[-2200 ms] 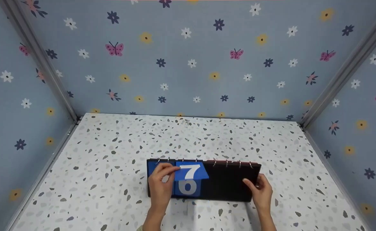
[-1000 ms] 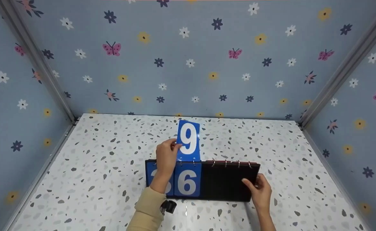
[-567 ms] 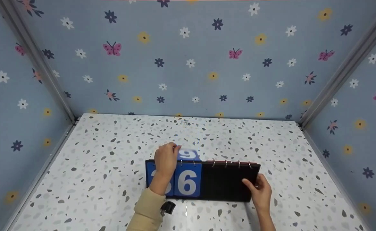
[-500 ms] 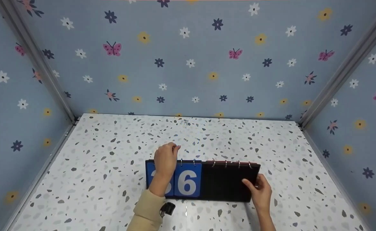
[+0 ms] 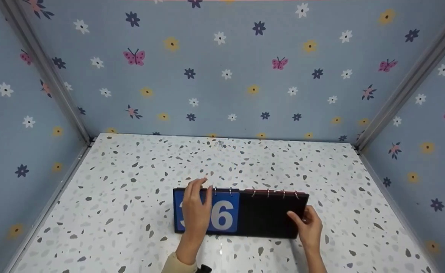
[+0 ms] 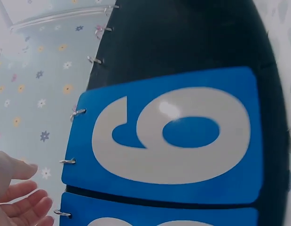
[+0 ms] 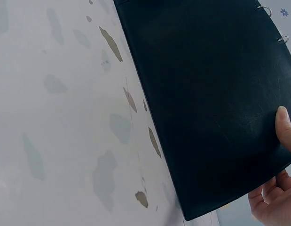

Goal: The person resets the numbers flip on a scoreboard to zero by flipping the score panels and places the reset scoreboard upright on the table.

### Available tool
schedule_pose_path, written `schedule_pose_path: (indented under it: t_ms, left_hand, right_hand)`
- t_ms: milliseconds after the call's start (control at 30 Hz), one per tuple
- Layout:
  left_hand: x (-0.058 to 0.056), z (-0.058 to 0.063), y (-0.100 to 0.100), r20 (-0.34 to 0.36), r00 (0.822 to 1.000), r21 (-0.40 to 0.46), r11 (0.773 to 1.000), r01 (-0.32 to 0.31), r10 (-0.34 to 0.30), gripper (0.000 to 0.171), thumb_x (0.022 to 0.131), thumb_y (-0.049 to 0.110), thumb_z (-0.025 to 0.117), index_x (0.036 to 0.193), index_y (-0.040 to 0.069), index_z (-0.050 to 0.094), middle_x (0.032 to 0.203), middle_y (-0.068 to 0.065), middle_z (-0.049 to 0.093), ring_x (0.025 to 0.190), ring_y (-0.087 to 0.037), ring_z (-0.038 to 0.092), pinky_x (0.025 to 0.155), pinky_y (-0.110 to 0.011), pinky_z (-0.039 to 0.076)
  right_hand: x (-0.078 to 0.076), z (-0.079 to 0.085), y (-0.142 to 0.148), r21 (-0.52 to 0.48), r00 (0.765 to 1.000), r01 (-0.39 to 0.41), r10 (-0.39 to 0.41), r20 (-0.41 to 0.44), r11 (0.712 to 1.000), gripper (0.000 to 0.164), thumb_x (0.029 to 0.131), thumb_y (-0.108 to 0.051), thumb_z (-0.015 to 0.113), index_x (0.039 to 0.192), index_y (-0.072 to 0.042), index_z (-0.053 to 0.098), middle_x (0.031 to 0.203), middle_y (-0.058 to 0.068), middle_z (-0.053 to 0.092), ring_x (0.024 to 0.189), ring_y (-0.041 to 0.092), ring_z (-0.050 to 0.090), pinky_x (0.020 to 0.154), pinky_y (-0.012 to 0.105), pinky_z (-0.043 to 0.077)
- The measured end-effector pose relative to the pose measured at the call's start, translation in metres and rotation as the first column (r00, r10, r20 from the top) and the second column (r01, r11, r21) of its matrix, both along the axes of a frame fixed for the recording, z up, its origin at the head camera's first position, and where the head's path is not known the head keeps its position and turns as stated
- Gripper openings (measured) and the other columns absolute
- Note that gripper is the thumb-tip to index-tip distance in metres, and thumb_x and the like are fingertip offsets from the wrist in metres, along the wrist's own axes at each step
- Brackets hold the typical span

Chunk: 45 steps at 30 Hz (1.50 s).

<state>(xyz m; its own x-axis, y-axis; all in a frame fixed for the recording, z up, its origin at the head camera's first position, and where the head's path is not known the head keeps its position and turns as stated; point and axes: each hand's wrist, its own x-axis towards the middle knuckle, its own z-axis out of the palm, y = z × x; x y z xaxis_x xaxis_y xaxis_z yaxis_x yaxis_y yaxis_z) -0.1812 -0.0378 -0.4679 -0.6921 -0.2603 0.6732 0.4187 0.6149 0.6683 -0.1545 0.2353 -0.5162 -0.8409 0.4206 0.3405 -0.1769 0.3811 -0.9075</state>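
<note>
A black flip scoreboard (image 5: 266, 216) with metal rings along its top edge stands tilted on the table. On its left half hang two blue number cards; the 6 card (image 5: 230, 199) shows in full in the left wrist view, and the left card (image 5: 179, 220), seemingly a 3, is partly behind my left hand (image 5: 196, 212). That hand is held before the cards, fingers extended near the rings, holding nothing. My right hand (image 5: 308, 229) grips the board's right edge, thumb (image 7: 284, 123) on the black front and fingers behind.
The white speckled table (image 5: 131, 182) runs back to a blue wall (image 5: 222, 57) with flowers and butterflies. More patterned walls stand left and right. Red edges (image 5: 268, 190) show along the top of the board's right half.
My left hand flipped the 7 card up over the rings; its 9 back face showed, then dropped behind the board. The hand let go and came down before the cards. My right hand stayed put.
</note>
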Motion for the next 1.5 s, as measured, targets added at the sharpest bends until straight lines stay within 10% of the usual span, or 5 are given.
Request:
schedule_pose_path:
  t_ms: [533,933,1500]
  left_hand:
    - [0.029,-0.045,0.010,0.147,0.989,0.061,0.998,-0.026,0.017,0.030,0.077,0.004,0.070,0.104,-0.003,0.058,0.095,-0.010,0.056,0.085,-0.021,0.057,0.072,-0.035,0.047]
    - [0.028,-0.071,0.013,0.198,0.980,0.138,0.990,-0.024,-0.004,0.028,0.070,0.010,0.077,0.090,0.001,0.058,0.085,-0.005,0.056,0.074,-0.017,0.056,0.065,-0.031,0.047]
    - [0.024,-0.068,0.006,0.340,0.934,0.302,0.953,0.003,-0.110,0.017,0.070,0.011,0.076,0.074,0.000,0.063,0.068,-0.003,0.060,0.060,-0.012,0.054,0.055,-0.023,0.046]
  right_hand:
    - [0.001,0.001,-0.001,0.000,1.000,0.011,-0.011,0.008,1.000,0.023,0.070,0.003,0.074,0.088,0.006,0.059,0.077,0.018,0.062,0.063,0.012,0.055,0.058,0.018,0.044]
    - [0.000,0.001,-0.001,-0.005,1.000,0.018,-0.018,0.009,1.000,0.024,0.070,0.003,0.074,0.088,0.007,0.059,0.077,0.019,0.062,0.063,0.011,0.055,0.059,0.017,0.045]
    - [0.001,0.001,-0.001,-0.001,1.000,0.022,-0.022,-0.001,1.000,0.024,0.069,0.004,0.074,0.088,0.008,0.059,0.079,0.021,0.062,0.064,0.011,0.055,0.059,0.017,0.045]
